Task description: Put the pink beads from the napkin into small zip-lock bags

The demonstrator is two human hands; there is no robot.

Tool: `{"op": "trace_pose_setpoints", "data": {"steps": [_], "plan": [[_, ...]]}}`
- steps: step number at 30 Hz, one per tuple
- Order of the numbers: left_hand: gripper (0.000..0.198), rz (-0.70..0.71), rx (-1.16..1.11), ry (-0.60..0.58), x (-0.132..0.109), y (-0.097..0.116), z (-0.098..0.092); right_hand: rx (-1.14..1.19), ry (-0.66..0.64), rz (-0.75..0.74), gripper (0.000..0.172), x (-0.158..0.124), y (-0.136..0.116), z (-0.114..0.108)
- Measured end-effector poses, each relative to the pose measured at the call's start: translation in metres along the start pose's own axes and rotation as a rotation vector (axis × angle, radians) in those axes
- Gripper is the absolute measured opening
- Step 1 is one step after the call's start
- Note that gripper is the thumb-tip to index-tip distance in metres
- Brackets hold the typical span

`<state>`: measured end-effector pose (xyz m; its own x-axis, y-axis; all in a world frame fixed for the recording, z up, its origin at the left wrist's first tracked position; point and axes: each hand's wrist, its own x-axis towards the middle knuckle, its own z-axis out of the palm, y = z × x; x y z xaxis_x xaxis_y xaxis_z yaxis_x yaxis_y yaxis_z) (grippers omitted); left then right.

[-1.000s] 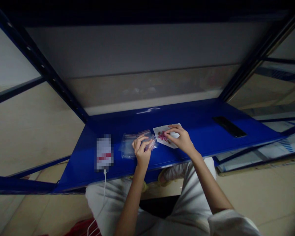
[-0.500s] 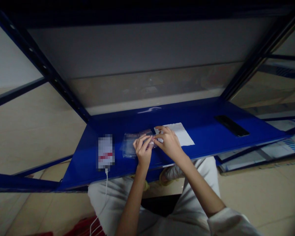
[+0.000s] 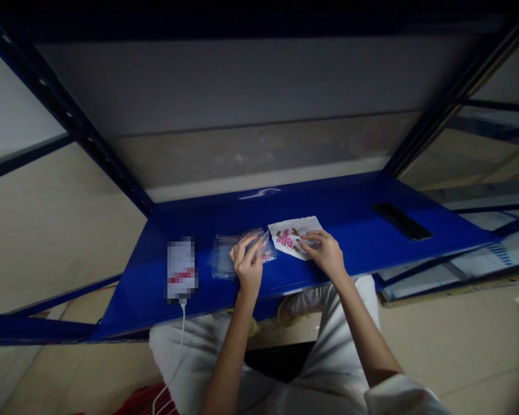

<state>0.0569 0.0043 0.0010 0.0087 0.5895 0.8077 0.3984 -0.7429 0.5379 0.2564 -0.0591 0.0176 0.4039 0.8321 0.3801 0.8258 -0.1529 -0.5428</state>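
Note:
My left hand [image 3: 247, 264] is closed on the edge of a small clear zip bag [image 3: 268, 253] that has small pink pieces inside. Beneath and beside that hand lie more flat clear zip bags [image 3: 224, 256]. Over the right part of a white sheet [image 3: 310, 223] is my right hand [image 3: 326, 252], thumb and forefinger apart, with nothing visible between them. On the sheet, small round pink beads [image 3: 285, 238] sit in a flower-like cluster with several brownish leaf-shaped pieces [image 3: 295, 231] around it.
A blue shelf [image 3: 251, 213] with upright posts carries everything. At its left lies a blurred white and red device [image 3: 181, 270] with a white cable [image 3: 183, 323] hanging off the front edge. A black phone-like slab [image 3: 402, 221] rests at the right.
My right hand has moved right, away from my left hand and the bag, uncovering the pink cluster on the sheet. My left hand stays at the bag, and the view has shifted slightly.

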Motion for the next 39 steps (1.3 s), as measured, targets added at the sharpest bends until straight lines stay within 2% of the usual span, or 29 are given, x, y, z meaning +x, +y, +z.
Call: {"op": "trace_pose_setpoints", "data": {"steps": [6,12,15,19,22,25,31,34,37,39], "plan": [[0.014,-0.002,-0.001,-0.01,0.0,0.001,-0.001,-0.078,0.04,0.048,0.022,-0.01,0.007,0.013],[0.015,0.021,0.007,-0.02,0.001,0.002,-0.001,-0.063,0.052,0.069,0.025,-0.009,0.007,0.014],[0.016,0.025,0.013,-0.026,0.0,0.002,-0.001,0.067,0.057,0.06,0.023,-0.006,-0.006,0.008],[0.017,0.034,0.02,-0.049,0.0,0.002,-0.001,0.313,0.05,-0.066,0.017,-0.003,-0.046,-0.007],[0.017,0.033,0.036,-0.061,0.0,0.003,-0.001,0.345,-0.028,-0.124,0.014,-0.006,-0.075,-0.012],[0.017,0.042,0.053,-0.08,0.0,0.004,-0.002,0.262,-0.045,-0.147,0.013,-0.009,-0.091,-0.011],[0.021,0.1,0.056,-0.118,-0.002,0.006,-0.002,0.02,-0.026,-0.178,0.003,-0.008,-0.106,-0.012],[0.022,0.125,0.061,-0.147,-0.004,0.005,-0.001,-0.052,-0.034,-0.186,0.006,-0.006,-0.11,-0.012],[0.026,0.152,0.039,-0.195,-0.005,0.004,0.001,-0.02,-0.064,-0.226,0.012,-0.006,-0.104,-0.007],[0.029,0.138,0.022,-0.211,-0.004,0.004,0.002,0.108,-0.114,-0.288,0.016,-0.005,-0.096,-0.002]]}}
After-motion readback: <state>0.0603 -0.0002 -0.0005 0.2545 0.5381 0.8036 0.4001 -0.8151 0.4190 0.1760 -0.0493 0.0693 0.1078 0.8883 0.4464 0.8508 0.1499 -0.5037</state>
